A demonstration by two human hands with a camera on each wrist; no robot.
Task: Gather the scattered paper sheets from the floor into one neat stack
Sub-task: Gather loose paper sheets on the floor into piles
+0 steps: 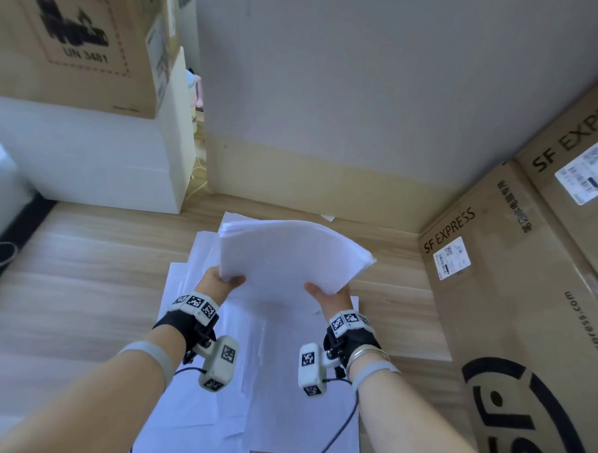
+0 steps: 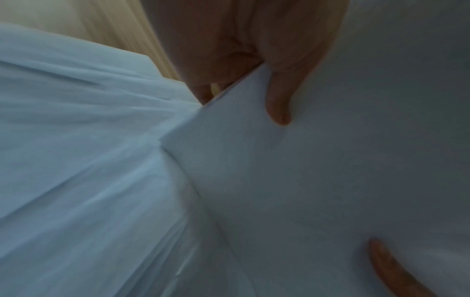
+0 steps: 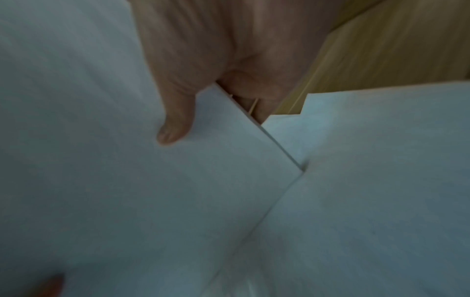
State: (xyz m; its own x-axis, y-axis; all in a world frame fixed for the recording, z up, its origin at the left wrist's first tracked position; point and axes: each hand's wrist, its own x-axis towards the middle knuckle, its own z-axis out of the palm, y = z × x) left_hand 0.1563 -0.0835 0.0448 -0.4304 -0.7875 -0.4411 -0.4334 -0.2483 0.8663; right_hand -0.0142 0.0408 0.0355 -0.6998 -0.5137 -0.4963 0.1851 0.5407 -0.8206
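A thick stack of white paper (image 1: 286, 256) is held up off the floor, bowed upward in the middle. My left hand (image 1: 225, 280) grips its near left corner, thumb on top and fingers underneath. My right hand (image 1: 325, 292) grips the near right corner the same way. In the left wrist view my thumb (image 2: 278, 108) presses on the stack (image 2: 330, 170). In the right wrist view my thumb (image 3: 175, 128) lies on the stack (image 3: 127, 180). Several loose sheets (image 1: 276, 407) lie overlapping on the wooden floor (image 1: 83, 268) beneath the stack.
Large SF Express cardboard boxes (image 1: 513, 304) stand close on the right. A white cabinet (image 1: 98, 159) with a cardboard box (image 1: 76, 42) on top stands at the left. The grey wall (image 1: 365, 92) and baseboard are just ahead. A small paper scrap (image 1: 328, 217) lies by the baseboard.
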